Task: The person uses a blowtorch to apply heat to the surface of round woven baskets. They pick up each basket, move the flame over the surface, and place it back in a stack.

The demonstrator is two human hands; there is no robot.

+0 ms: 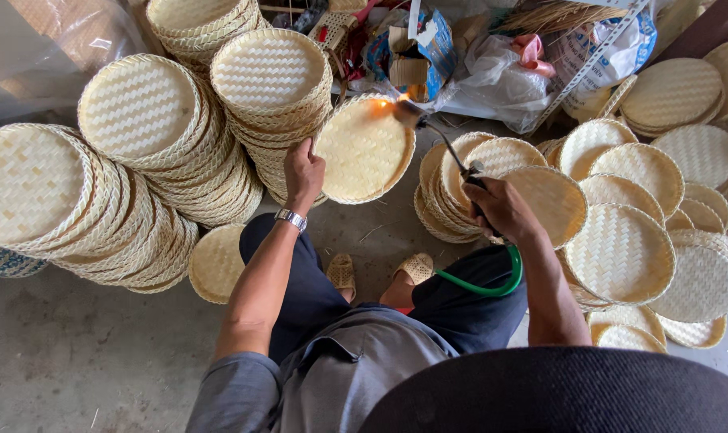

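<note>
Leaning stacks of woven bamboo trays [139, 152] are piled across the upper left of the frame, and loose trays [628, 248] are spread at the right. One round tray [364, 148] is held upright at upper centre, its edge gripped by the left hand [302, 175]. A gas torch [440, 144] with a green hose [492, 285] is clasped in the right hand [504, 210], its flame kept at the tray's top rim.

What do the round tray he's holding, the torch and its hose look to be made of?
The round tray in the left hand looks like woven bamboo or similar plant strip: pale, matte, herringbone weave, wrapped rim. The torch in the right hand seems metal: thin dark tube, flame at its tip. The hose looks like smooth green plastic or rubber, slightly glossy and bent in a curve.
</note>
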